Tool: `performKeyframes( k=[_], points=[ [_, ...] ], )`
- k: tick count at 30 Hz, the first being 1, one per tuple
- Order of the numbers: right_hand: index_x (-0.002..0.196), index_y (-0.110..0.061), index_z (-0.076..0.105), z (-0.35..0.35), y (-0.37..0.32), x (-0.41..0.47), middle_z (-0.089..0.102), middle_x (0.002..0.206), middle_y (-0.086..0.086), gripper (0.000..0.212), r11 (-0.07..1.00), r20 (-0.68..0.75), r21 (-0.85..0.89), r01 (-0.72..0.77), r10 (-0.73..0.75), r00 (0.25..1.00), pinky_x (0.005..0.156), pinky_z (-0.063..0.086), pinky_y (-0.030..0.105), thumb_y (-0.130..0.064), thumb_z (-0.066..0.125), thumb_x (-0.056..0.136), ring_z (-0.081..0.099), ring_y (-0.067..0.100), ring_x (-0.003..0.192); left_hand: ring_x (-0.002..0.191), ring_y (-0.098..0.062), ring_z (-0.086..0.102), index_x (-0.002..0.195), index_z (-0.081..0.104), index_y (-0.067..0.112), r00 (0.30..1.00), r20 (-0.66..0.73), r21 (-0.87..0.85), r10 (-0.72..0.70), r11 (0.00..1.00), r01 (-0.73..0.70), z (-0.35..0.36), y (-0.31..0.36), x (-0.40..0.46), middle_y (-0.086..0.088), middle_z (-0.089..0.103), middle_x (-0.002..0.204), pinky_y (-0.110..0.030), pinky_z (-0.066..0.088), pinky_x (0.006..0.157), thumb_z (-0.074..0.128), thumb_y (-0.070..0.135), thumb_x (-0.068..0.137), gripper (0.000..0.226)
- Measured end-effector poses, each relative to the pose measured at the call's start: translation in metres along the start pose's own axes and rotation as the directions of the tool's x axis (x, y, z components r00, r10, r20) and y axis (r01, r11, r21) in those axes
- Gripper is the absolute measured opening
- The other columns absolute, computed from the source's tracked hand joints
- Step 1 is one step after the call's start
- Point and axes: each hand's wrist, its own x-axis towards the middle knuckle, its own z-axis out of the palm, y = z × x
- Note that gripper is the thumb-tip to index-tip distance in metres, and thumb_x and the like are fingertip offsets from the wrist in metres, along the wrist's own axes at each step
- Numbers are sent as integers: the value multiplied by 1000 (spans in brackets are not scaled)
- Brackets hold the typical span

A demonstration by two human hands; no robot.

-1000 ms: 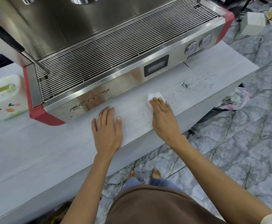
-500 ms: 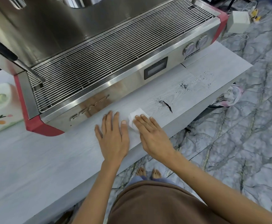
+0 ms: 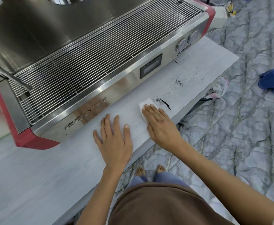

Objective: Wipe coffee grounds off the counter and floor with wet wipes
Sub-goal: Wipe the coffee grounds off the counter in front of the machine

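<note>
A white wet wipe (image 3: 146, 103) lies flat on the pale wood-grain counter (image 3: 35, 172), pressed down under the fingers of my right hand (image 3: 160, 122). Just right of the wipe is a dark streak of coffee grounds (image 3: 164, 103). Further right, smaller specks of grounds (image 3: 179, 82) and a faint scatter of grounds (image 3: 198, 70) dot the counter. My left hand (image 3: 115, 140) rests flat, fingers spread, on the counter to the left of the wipe, holding nothing.
A large steel espresso machine (image 3: 90, 65) with red sides fills the counter behind my hands. The counter's front edge runs just below my hands. On the marble floor (image 3: 230, 143) stand a blue stool (image 3: 273, 80), a white box with cables (image 3: 219, 15) and my bare feet (image 3: 149, 170).
My right hand drew the wipe left beside my left hand, leaving a dark streak of grounds, then slid it back right up to the streak. My left hand stayed put.
</note>
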Motion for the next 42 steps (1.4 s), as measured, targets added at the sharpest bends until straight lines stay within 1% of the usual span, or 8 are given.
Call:
performKeyframes(
  k=[3,11,19,24,27,33,37,42],
  points=[
    [143,-8,38,-3,12,4,34,152,9,49,1000,15,-21,-7,7,1000,120,18,41,-11,44,95,25,21,144,155,-18,10,154,32,27,1000,12,10,5,1000,-5,-1,0,0,-1,19,167,-52,0,123,14,55,101,62],
    [142,-7,39,-12,39,16,37,150,9,47,999,1,-44,-12,12,1000,118,22,45,-10,44,95,29,22,142,155,-17,9,155,31,28,1000,15,3,7,1000,-7,-1,2,0,0,18,167,-53,0,124,14,55,101,62],
    [140,-5,41,-20,57,22,39,149,9,45,1000,2,-19,10,-10,1000,119,20,44,-7,42,95,30,22,142,154,-19,12,153,34,26,1000,2,18,-2,1000,2,0,2,0,-2,21,166,-54,2,123,21,52,103,58],
    [139,-3,41,-27,66,26,41,148,9,44,1000,-4,28,7,-7,1000,119,18,46,-4,41,96,31,23,141,154,-15,11,153,34,27,1000,-3,-23,12,1000,-12,3,12,0,2,22,166,-53,2,124,16,55,102,61],
    [140,-2,39,-31,59,24,40,149,10,45,997,-1,62,40,-40,999,119,16,45,-3,38,95,31,24,141,154,-14,11,153,34,27,1000,-7,-76,20,997,-20,5,22,3,3,24,165,-52,0,124,15,56,101,62],
    [138,-2,43,-24,22,-3,41,149,10,45,985,38,74,154,-157,987,118,18,48,-6,38,93,30,24,141,154,-8,2,156,28,29,1000,19,-176,12,984,-9,9,34,12,8,16,167,-46,-8,124,15,58,101,64],
    [140,-4,40,-13,5,-8,37,150,12,49,992,73,42,123,-126,989,120,15,45,-9,43,92,25,26,143,155,-8,4,156,29,28,1000,10,-200,-7,980,9,10,40,17,7,18,167,-47,-8,124,13,57,100,65],
    [140,3,37,-4,-8,1,31,151,21,52,999,38,20,41,-41,998,121,9,40,-9,42,89,20,31,144,155,-10,8,155,31,28,1000,-13,-175,-22,984,19,12,41,18,6,22,166,-47,-5,124,13,55,101,63]
  ],
)
